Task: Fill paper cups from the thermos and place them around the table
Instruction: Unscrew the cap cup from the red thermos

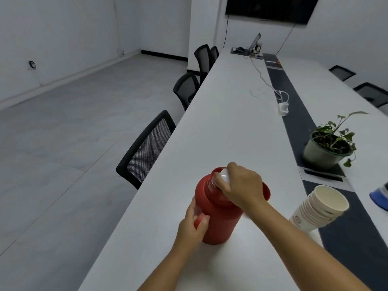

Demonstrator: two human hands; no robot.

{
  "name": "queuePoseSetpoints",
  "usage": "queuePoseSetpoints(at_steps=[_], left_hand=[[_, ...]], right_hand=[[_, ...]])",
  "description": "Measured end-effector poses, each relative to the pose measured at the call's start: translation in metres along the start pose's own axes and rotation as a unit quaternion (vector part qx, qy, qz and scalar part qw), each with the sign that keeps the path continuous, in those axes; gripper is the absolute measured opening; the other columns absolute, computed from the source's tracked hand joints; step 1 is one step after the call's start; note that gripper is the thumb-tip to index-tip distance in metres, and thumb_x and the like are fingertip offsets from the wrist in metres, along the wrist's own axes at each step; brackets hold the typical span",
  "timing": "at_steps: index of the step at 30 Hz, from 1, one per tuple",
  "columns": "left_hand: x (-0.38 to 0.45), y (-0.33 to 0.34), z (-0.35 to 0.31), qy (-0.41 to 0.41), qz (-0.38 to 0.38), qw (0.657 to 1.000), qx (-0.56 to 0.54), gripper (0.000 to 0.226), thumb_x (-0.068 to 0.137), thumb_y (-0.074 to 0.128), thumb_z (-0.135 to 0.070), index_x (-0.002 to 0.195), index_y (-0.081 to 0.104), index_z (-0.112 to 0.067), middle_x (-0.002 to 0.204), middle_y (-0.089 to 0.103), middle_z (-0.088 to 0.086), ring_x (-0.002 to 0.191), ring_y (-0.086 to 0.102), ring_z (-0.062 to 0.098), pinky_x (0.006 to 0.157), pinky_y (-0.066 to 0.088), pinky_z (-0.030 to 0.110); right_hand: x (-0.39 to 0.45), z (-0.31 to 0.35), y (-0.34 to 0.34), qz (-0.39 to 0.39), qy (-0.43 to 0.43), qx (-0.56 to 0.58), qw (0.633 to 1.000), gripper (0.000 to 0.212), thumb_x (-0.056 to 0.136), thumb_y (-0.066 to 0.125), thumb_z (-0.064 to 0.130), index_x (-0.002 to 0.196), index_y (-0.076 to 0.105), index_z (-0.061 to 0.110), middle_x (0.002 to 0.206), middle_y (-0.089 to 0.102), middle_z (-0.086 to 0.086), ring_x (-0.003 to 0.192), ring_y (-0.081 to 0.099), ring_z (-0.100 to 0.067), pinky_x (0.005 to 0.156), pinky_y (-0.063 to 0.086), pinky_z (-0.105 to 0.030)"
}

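A red thermos (218, 219) stands upright near the front of the long white table (226, 127). My left hand (192, 225) grips its red handle on the left side. My right hand (239, 185) is on top of it, fingers curled round the white stopper (224, 175) at the mouth. Behind that hand a red part, maybe the lid, shows at the thermos's right shoulder. To the right, a stack of white paper cups (319, 208) stands on the table, the top cup empty.
A potted green plant (329, 148) sits on the dark centre strip (294, 101). A white charger with cables (282, 108) lies farther back, a laptop at the far end. Black mesh chairs (147, 150) line the left edge. A blue object (380, 196) is at the right border.
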State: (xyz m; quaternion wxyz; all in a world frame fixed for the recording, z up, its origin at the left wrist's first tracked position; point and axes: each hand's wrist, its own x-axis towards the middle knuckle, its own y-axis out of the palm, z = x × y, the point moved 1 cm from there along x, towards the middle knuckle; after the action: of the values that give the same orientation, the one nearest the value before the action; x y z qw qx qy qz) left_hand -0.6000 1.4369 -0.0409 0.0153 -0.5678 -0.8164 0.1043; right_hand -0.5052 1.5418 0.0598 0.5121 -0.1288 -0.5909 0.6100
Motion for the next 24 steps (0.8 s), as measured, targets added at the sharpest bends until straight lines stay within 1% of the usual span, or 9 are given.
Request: queuePoseSetpoints(at_steps=[3, 6, 10, 13, 15, 16, 18, 20, 24], left_hand=[[0.001, -0.001, 0.0, 0.0, 0.0, 1.0, 0.004, 0.057, 0.091, 0.05, -0.011, 0.141, 0.025, -0.018, 0.126, 0.056, 0.017, 0.116, 0.053, 0.021, 0.076, 0.039, -0.004], [0.002, -0.001, 0.003, 0.0, 0.014, 1.0, 0.007, 0.057, 0.091, 0.05, -0.012, 0.141, 0.025, -0.02, 0.124, 0.053, 0.028, 0.117, 0.051, 0.032, 0.086, 0.043, 0.02], [0.001, -0.001, -0.002, 0.009, 0.019, 1.0, 0.009, 0.054, 0.091, 0.049, -0.012, 0.139, 0.027, -0.024, 0.126, 0.052, 0.024, 0.118, 0.051, 0.031, 0.093, 0.043, 0.031], [-0.001, -0.001, -0.003, 0.019, -0.007, 1.0, 0.022, 0.053, 0.091, 0.049, -0.01, 0.138, 0.029, -0.023, 0.125, 0.055, 0.022, 0.113, 0.055, 0.025, 0.084, 0.044, 0.019], [-0.003, 0.002, -0.004, 0.031, -0.034, 0.999, 0.027, 0.051, 0.091, 0.049, -0.01, 0.134, 0.029, -0.03, 0.125, 0.057, 0.006, 0.107, 0.055, 0.009, 0.08, 0.04, 0.001], [-0.004, 0.003, -0.003, 0.034, -0.041, 0.998, 0.028, 0.051, 0.091, 0.048, -0.01, 0.134, 0.029, -0.03, 0.125, 0.056, 0.005, 0.108, 0.054, 0.009, 0.086, 0.04, 0.004], [-0.003, 0.006, 0.0, 0.025, -0.035, 0.999, 0.023, 0.051, 0.092, 0.047, -0.009, 0.138, 0.029, -0.022, 0.126, 0.056, 0.016, 0.115, 0.054, 0.023, 0.1, 0.044, 0.031], [-0.003, 0.006, 0.002, 0.013, -0.026, 0.999, 0.02, 0.052, 0.092, 0.046, -0.01, 0.14, 0.029, -0.018, 0.125, 0.053, 0.026, 0.118, 0.051, 0.034, 0.101, 0.042, 0.05], [-0.003, 0.006, 0.002, 0.003, -0.041, 0.998, 0.046, 0.051, 0.092, 0.044, -0.011, 0.141, 0.03, -0.017, 0.107, 0.061, 0.022, 0.104, 0.057, 0.032, 0.096, 0.045, 0.053]], right_hand=[[-0.004, 0.002, 0.002, -0.029, 0.022, 0.038, 0.999, 0.066, 0.074, 0.028, 0.056, 0.075, 0.056, -0.003, 0.062, 0.06, -0.018, 0.055, 0.055, -0.034, 0.051, 0.035, -0.032], [-0.007, 0.001, 0.003, -0.067, 0.083, 0.117, 0.987, 0.067, 0.073, 0.029, 0.056, 0.083, 0.057, -0.004, 0.066, 0.06, -0.018, 0.06, 0.056, -0.033, 0.054, 0.04, -0.036], [-0.014, 0.0, 0.004, -0.093, 0.18, 0.258, 0.945, 0.048, 0.078, 0.036, 0.042, 0.1, 0.051, 0.002, 0.083, 0.058, -0.008, 0.079, 0.057, -0.027, 0.067, 0.043, -0.034], [-0.036, -0.017, 0.0, -0.145, 0.214, 0.379, 0.889, 0.013, 0.081, 0.047, 0.031, 0.094, 0.048, 0.027, 0.079, 0.05, 0.005, 0.072, 0.052, -0.006, 0.064, 0.04, -0.016], [-0.066, -0.041, 0.002, -0.169, 0.263, 0.446, 0.838, 0.025, 0.082, 0.061, 0.012, 0.085, 0.046, 0.032, 0.075, 0.049, 0.007, 0.062, 0.051, 0.003, 0.058, 0.041, -0.007], [-0.084, -0.055, 0.006, -0.157, 0.297, 0.453, 0.826, 0.034, 0.078, 0.064, 0.004, 0.083, 0.045, 0.032, 0.077, 0.05, 0.006, 0.064, 0.052, 0.001, 0.058, 0.042, -0.007], [-0.117, -0.078, 0.021, -0.103, 0.367, 0.439, 0.814, 0.038, 0.074, 0.066, -0.004, 0.082, 0.044, 0.027, 0.082, 0.052, 0.004, 0.071, 0.053, -0.008, 0.061, 0.043, -0.014], [-0.141, -0.094, 0.042, -0.053, 0.414, 0.436, 0.797, 0.036, 0.074, 0.064, -0.007, 0.089, 0.042, 0.017, 0.09, 0.05, 0.002, 0.077, 0.054, -0.008, 0.063, 0.04, -0.016], [-0.148, -0.103, 0.079, 0.009, 0.413, 0.382, 0.826, 0.037, 0.077, 0.067, 0.005, 0.097, 0.041, 0.022, 0.093, 0.052, 0.008, 0.083, 0.053, -0.015, 0.062, 0.039, -0.018]])
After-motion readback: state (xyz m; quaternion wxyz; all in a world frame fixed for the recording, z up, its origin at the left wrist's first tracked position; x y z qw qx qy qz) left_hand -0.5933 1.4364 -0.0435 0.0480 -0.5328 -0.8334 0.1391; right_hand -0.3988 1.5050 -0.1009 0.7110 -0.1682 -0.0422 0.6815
